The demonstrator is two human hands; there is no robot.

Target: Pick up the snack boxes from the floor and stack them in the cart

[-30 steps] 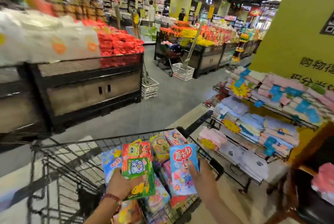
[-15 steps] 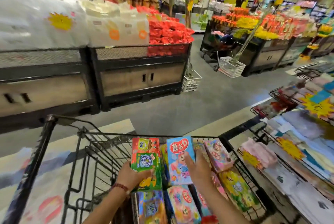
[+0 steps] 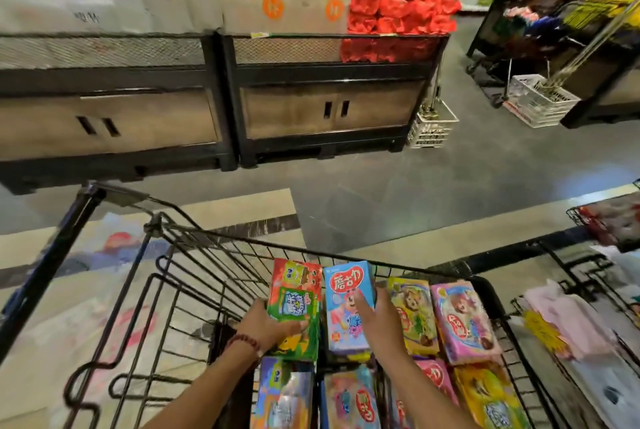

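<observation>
Snack boxes fill the black wire cart (image 3: 194, 290): the left hand (image 3: 268, 326) grips a red-green box (image 3: 296, 304), the right hand (image 3: 379, 323) lies flat-fingered on a blue box (image 3: 348, 293), both standing beside yellow (image 3: 414, 314) and pink (image 3: 462, 319) boxes.

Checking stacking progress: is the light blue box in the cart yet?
In: the light blue box sits inside the cart among other boxes, right hand on it.
</observation>
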